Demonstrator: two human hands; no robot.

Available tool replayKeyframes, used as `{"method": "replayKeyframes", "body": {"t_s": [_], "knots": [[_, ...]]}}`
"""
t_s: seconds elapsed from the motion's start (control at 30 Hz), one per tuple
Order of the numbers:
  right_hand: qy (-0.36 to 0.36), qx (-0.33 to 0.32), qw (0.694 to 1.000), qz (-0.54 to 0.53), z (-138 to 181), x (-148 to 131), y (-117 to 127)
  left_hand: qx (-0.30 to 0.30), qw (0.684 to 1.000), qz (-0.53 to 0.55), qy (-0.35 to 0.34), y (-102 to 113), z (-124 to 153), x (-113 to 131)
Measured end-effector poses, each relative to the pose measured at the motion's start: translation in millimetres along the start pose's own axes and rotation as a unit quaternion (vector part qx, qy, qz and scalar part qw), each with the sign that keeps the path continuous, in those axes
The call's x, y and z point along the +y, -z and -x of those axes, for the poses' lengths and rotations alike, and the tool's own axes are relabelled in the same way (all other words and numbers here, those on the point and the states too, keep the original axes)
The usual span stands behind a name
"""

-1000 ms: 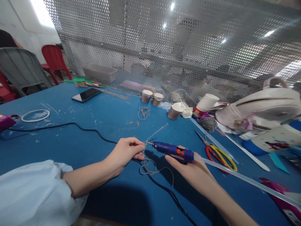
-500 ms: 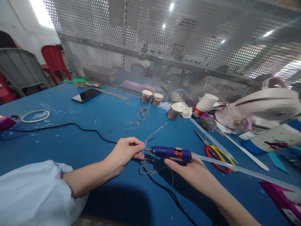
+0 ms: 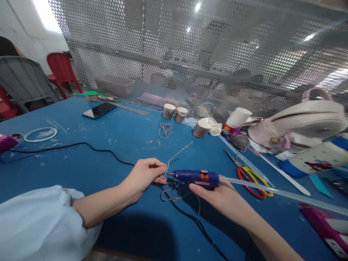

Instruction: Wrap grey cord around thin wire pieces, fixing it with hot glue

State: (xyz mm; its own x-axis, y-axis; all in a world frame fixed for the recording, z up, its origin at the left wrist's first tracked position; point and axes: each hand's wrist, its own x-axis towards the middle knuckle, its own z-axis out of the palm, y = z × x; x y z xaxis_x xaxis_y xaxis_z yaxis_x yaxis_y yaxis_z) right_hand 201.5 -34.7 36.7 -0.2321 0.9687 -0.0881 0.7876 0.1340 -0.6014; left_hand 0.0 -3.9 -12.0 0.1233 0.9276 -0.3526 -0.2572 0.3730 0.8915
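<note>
My right hand (image 3: 217, 194) is wrapped round a blue glue gun (image 3: 190, 175), its nozzle pointing left. A long translucent glue stick (image 3: 252, 185) runs out of the gun's back end. Close by the nozzle tip, my left hand (image 3: 150, 172) pinches a thin wire (image 3: 179, 150) partly wound with grey yarn, which slants up to the right. Loose grey yarn (image 3: 171, 197) loops down onto the table beneath the gun. Whether the nozzle touches the wire I cannot tell.
Red-and-yellow-handled scissors (image 3: 251, 181) lie to the right, near a white backpack (image 3: 299, 121). Wrapped paper cups (image 3: 201, 128) and a yarn bundle (image 3: 165, 130) are further back. A phone (image 3: 99, 110) lies at the back left. A black cord (image 3: 108, 149) crosses the blue table.
The glue gun and my right hand have shifted very slightly to the left. My left hand keeps its pinch in nearly the same place.
</note>
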Motion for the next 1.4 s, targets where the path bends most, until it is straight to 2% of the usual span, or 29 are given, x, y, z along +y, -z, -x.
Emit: {"method": "replayKeyframes", "body": {"t_s": [0.27, 0.5, 0.7, 0.83, 0.93, 1.1, 1.3, 1.4], "knots": [[-0.007, 0.017, 1.0, -0.006, -1, 1, 1, -0.003, 1.0, 0.001, 0.0, 0, 1, 0], [-0.032, -0.004, 0.998, -0.053, 0, 4, 5, -0.007, 1.0, 0.002, -0.005, 1, 0, -1], [-0.068, 0.062, 0.995, -0.042, -22, 29, 7, 0.008, 1.0, 0.018, -0.015, 2, -4, 1], [-0.028, 0.13, 0.991, 0.005, -44, 51, -6, 0.011, 0.999, 0.025, -0.019, 2, -3, 1], [-0.001, 0.13, 0.992, 0.006, -51, 58, -10, 0.01, 0.999, 0.026, -0.022, 2, -1, 1], [0.005, 0.079, 0.996, 0.042, -41, 48, 1, 0.014, 0.999, 0.033, -0.024, 2, 2, 5], [-0.005, 0.085, 0.994, 0.066, -24, 43, 10, 0.015, 0.998, 0.044, -0.032, 2, 2, 6], [-0.036, 0.124, 0.983, 0.129, -7, 51, 12, 0.009, 0.998, 0.044, -0.036, 2, 3, 7]]}}
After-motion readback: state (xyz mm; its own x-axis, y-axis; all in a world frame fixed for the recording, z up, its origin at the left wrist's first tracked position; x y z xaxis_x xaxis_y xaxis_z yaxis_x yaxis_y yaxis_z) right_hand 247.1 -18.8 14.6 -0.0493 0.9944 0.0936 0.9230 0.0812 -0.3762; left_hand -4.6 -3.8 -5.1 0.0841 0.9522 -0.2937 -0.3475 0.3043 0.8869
